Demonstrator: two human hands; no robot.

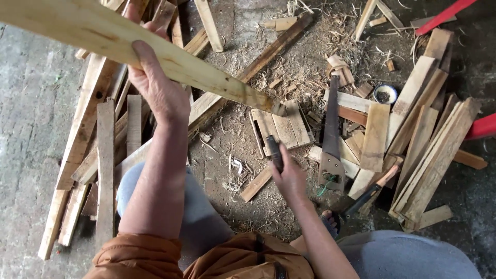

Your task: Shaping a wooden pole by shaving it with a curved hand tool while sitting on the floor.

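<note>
Now | left hand (155, 85) fingers clamped on long pale wooden plank (103, 39) | right hand (289, 178) fingers clamped on dark tool handle (274, 150), below plank's tip

Grey concrete floor (31, 103) w/ wood slats (106, 165) at left, saw (330, 139) in middle, more boards (429, 150) at right, shavings (310, 57) up top.
</note>
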